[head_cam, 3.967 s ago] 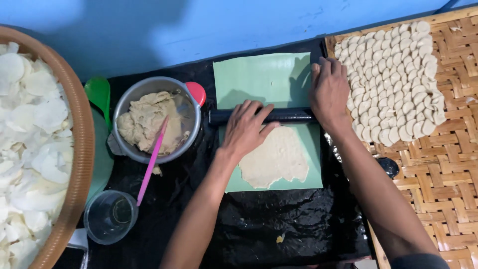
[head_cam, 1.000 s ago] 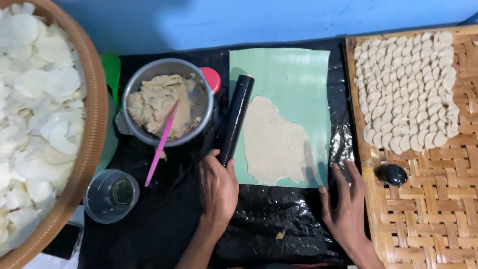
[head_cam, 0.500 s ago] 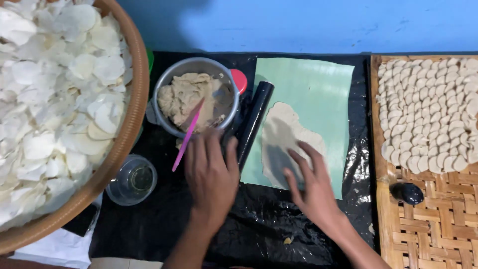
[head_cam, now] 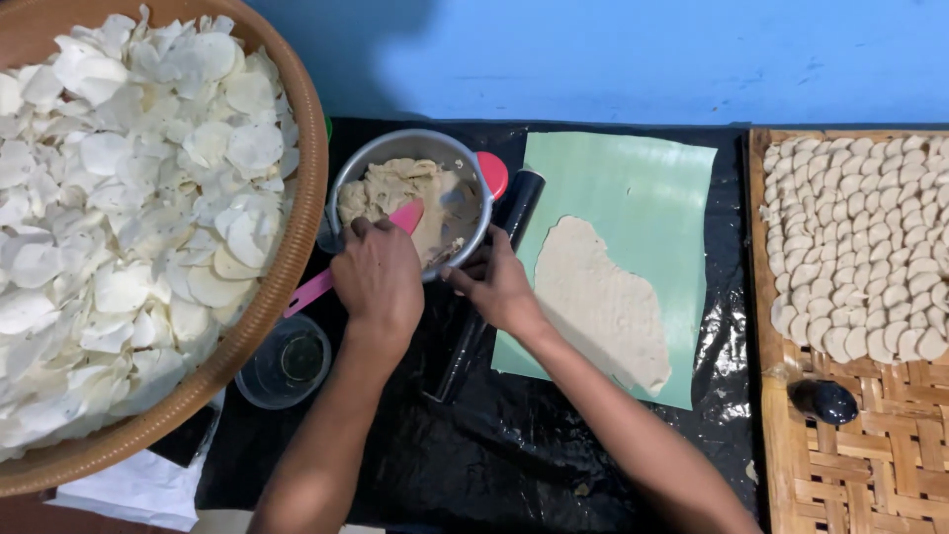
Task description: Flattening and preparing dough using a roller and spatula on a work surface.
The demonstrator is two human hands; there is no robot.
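My left hand (head_cam: 378, 279) grips the pink spatula (head_cam: 314, 288), whose blade rests in the dough inside the metal bowl (head_cam: 395, 148). My right hand (head_cam: 496, 287) holds the bowl's near rim, fingers curled over the edge. A black rolling pin (head_cam: 514, 211) lies slanted just right of the bowl, partly under my right hand. A flattened sheet of dough (head_cam: 603, 302) lies on the green mat (head_cam: 652, 188), untouched.
A big woven basket (head_cam: 282, 287) full of white chips fills the left. A small clear cup (head_cam: 285, 363) sits near the front. At right, a woven bamboo tray (head_cam: 850, 465) carries several rows of small dough rounds and a dark cutter (head_cam: 823, 400). Black plastic covers the table.
Both hands moved up to the metal bowl. The left took hold of the pink spatula; the right left the mat and gripped the bowl's rim. The view shifted left.
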